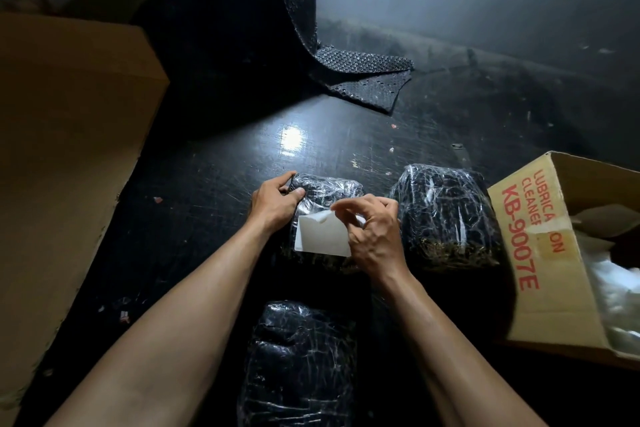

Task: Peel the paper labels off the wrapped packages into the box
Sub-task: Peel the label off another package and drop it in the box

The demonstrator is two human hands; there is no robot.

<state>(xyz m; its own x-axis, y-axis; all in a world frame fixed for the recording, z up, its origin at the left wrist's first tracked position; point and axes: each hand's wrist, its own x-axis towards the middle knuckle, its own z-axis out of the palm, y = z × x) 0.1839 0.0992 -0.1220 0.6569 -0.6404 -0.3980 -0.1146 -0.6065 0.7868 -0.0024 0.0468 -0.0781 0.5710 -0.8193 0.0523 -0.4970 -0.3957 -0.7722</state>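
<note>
Three black packages wrapped in clear film lie on a dark table. The middle package (325, 189) carries a white paper label (320, 236) whose upper right corner is curled up off the film. My left hand (275, 203) grips the package's far left end and holds it down. My right hand (372, 230) pinches the label's lifted edge between thumb and fingers. A second package (446, 215) lies just right of it, a third package (298, 364) lies near me between my forearms. An open cardboard box (540, 253) with red print stands at the right.
A large plain brown carton (69, 149) stands along the left. A sheet of black bubble wrap (360, 73) hangs down onto the table at the back. Pale crumpled plastic and paper fill the open box. Small paper scraps dot the table (207, 184).
</note>
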